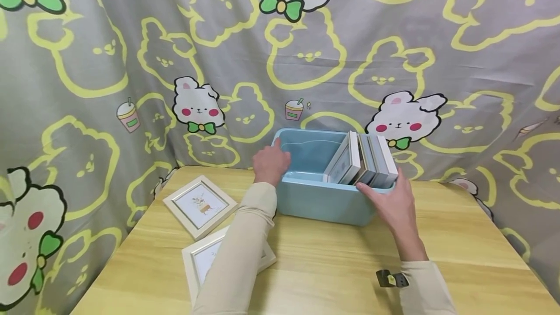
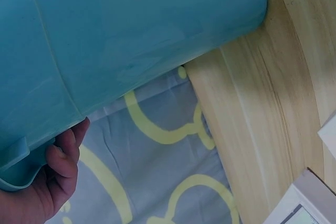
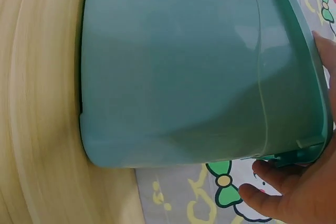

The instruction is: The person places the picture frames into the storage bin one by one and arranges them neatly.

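A light blue plastic bin stands near the back of the table, several picture frames leaning upright in its right half. My left hand grips the rim at the bin's left end; in the left wrist view its fingers curl under the rim's lip. At the opposite end my right hand holds the rim, thumb on the front edge. The right wrist view has those fingers beneath the lip. The bin's left half shows bare inner walls.
Left of the bin, a cream picture frame with a potted-plant print lies face up on the wooden table. Nearer, another frame is partly hidden under my left sleeve. A patterned grey curtain hangs close behind.
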`<state>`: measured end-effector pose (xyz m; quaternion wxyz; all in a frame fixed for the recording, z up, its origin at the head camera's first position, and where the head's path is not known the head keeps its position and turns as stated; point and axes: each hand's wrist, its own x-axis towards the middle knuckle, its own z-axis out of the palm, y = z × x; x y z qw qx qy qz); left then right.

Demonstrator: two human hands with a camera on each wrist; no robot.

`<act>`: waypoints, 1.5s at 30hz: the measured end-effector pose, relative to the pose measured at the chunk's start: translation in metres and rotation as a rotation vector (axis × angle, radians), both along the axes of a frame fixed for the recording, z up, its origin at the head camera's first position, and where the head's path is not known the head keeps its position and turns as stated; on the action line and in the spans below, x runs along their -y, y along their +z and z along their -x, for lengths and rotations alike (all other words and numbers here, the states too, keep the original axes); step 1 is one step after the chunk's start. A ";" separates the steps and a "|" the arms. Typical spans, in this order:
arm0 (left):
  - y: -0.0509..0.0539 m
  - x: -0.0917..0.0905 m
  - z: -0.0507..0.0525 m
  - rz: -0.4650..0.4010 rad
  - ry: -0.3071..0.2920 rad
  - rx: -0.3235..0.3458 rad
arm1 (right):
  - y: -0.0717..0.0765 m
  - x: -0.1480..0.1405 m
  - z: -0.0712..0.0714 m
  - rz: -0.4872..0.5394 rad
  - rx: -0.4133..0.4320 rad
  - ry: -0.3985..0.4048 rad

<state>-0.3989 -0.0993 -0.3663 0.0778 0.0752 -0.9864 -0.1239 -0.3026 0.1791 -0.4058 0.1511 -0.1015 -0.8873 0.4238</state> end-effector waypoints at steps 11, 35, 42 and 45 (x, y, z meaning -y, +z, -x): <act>0.005 0.009 -0.002 -0.118 0.059 -0.055 | 0.000 0.003 0.003 0.065 0.009 0.040; -0.015 0.026 -0.054 -0.234 -0.134 -0.027 | -0.007 -0.008 0.005 0.074 0.020 0.059; -0.021 0.030 -0.074 -0.265 -0.177 -0.042 | -0.005 -0.008 0.000 0.095 0.014 0.062; -0.023 0.032 -0.079 -0.283 -0.185 -0.055 | -0.004 -0.007 0.000 0.093 0.013 0.065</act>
